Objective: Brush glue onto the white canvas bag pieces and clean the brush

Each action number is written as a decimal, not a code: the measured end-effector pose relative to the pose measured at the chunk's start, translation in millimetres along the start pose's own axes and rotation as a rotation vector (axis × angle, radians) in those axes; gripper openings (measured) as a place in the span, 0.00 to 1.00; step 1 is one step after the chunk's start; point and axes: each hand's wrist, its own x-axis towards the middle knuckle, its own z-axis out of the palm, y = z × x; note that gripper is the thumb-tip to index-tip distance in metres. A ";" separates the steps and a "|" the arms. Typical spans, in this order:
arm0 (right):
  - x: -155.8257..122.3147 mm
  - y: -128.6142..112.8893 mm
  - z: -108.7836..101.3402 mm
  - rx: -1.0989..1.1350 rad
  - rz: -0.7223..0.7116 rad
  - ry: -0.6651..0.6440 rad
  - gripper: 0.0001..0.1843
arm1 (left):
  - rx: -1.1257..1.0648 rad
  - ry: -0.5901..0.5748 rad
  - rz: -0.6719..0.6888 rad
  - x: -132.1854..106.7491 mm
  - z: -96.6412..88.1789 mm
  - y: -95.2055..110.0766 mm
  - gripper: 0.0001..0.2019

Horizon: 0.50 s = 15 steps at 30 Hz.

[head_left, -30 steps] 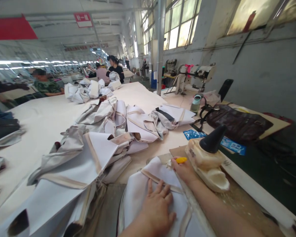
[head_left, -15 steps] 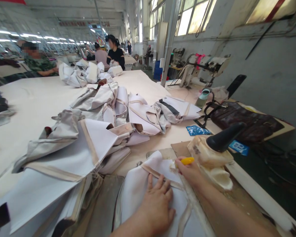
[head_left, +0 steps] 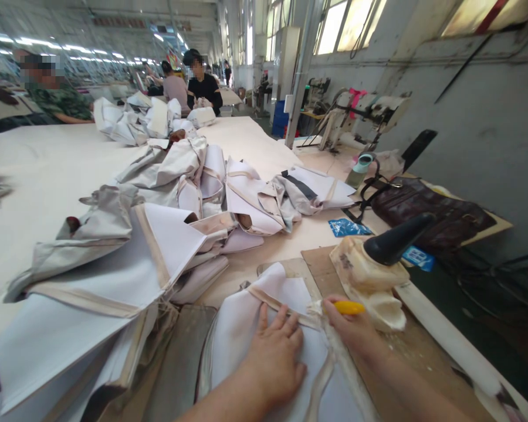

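Nearest you, your left hand (head_left: 275,354) lies flat on the white panel (head_left: 229,337), its grip spread with the fingers apart and closed on nothing. The panel sits right in front of you, under that palm, its fingertips at the tan strip (head_left: 264,298) that slants across it, from upper left down to the right.

Just to the right, your right hand (head_left: 349,328) has its grip clamped on a yellow-handled brush (head_left: 351,308). The brush's long axis runs roughly left to right: the whitish tip points left, at the strip's right end, and the handle points away from the panel. So the panel lies to the left of this grip, and your right hand is the nearer one to that end of the strip. Whether the tip presses on the cloth, you cannot tell from here.

Just beyond the right hand stands a cream container (head_left: 356,261) with a black cone (head_left: 398,240) leaning from it. Farther left, a heap of pale pieces (head_left: 171,164) spreads over the counter (head_left: 35,170). Beyond the blue packet (head_left: 347,227) lies a dark brown bag (head_left: 426,205); farther off, a co-worker in black (head_left: 205,91) sits.
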 end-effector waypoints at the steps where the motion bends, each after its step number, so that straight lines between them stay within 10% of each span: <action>1: 5.2 1.4 1.4 0.002 0.002 0.011 0.14 | -0.005 0.001 0.001 -0.1 0.1 -0.5 0.26; 11: 77.8 -1.2 29.5 0.035 -0.096 0.064 0.14 | -0.032 0.041 0.025 1.5 3.7 -5.4 0.26; 15: 53.1 -0.2 17.4 0.038 -0.010 0.017 0.13 | -0.032 0.048 0.005 1.8 1.9 -1.6 0.25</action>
